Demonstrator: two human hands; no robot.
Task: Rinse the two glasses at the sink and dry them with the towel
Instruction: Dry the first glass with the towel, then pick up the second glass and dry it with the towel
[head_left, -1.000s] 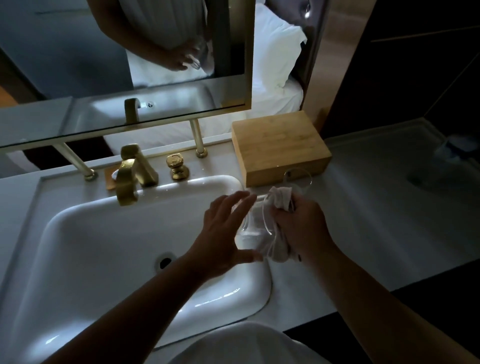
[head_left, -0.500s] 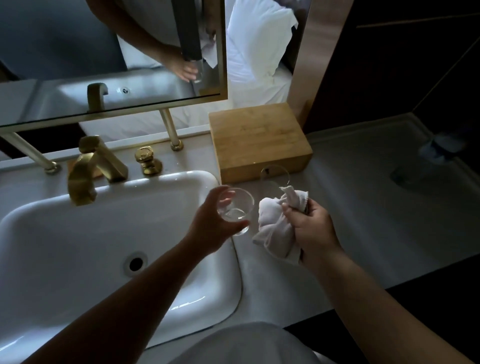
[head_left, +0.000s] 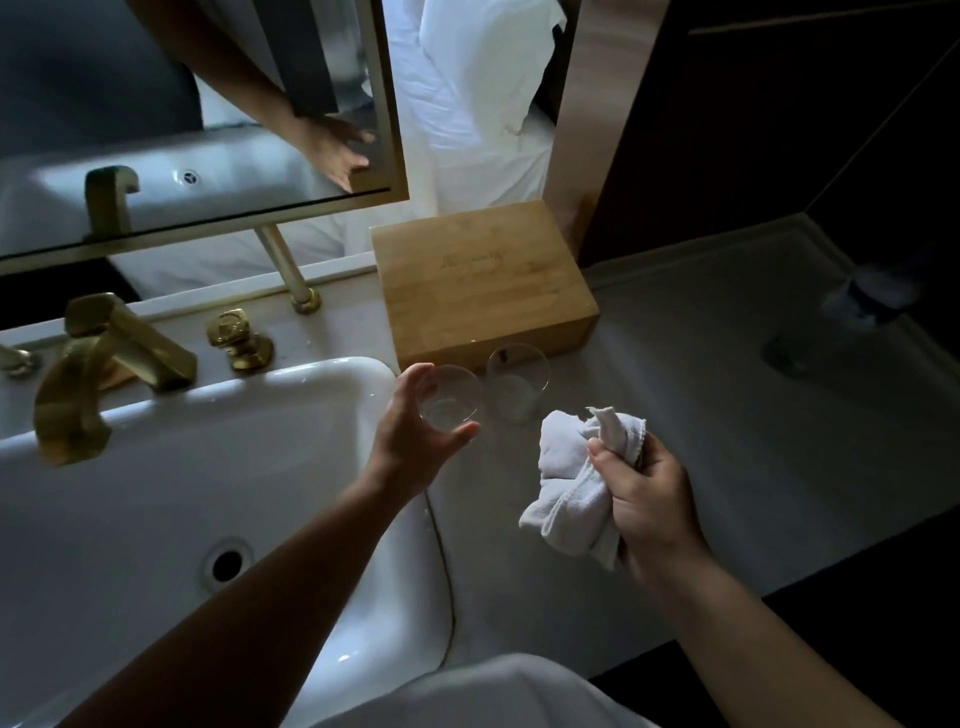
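Clear glass (upright) beside crumpled white towel.

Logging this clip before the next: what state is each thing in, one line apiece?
left hand: grip around the left glass
left glass: upright, beside the sink rim
right glass: upright on the counter, not held
right hand: shut on the towel
towel: bunched up, off the counter
faucet: no water seen running
wooden box: closed
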